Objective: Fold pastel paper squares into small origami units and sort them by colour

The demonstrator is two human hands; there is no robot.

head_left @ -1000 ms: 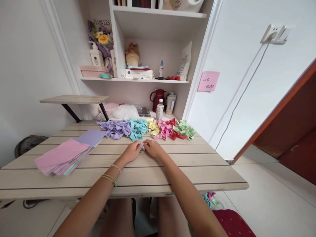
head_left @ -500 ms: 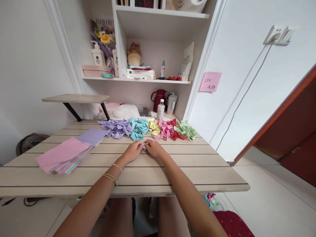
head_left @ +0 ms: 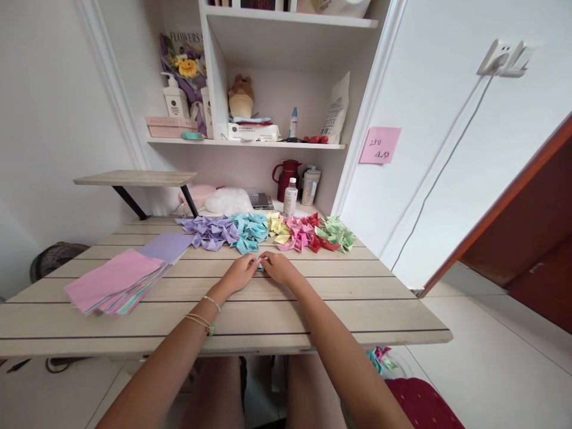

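Over the last second very little has changed: the left hand (head_left: 239, 273) and right hand (head_left: 277, 268) have stayed together around the blue paper (head_left: 260, 266) on the bench (head_left: 357, 316), and only the camera view has shifted slightly. That suggests the handwork is continuing on this one piece. Each grip looks pinched on the paper, left fingers at its left side, right fingers at its right; the fingers hide most of its shape, so I cannot tell which fold it is at. Just beyond the blue paper lie folded pieces: purple ones (head_left: 212, 231) to its far left, blue ones (head_left: 250, 229) and yellow ones (head_left: 277, 225) behind it, then pink ones (head_left: 295, 231), red ones (head_left: 326, 244) and green ones (head_left: 338, 235) to its far right. The flat sheets (head_left: 114, 274) rest well to its left, untouched.
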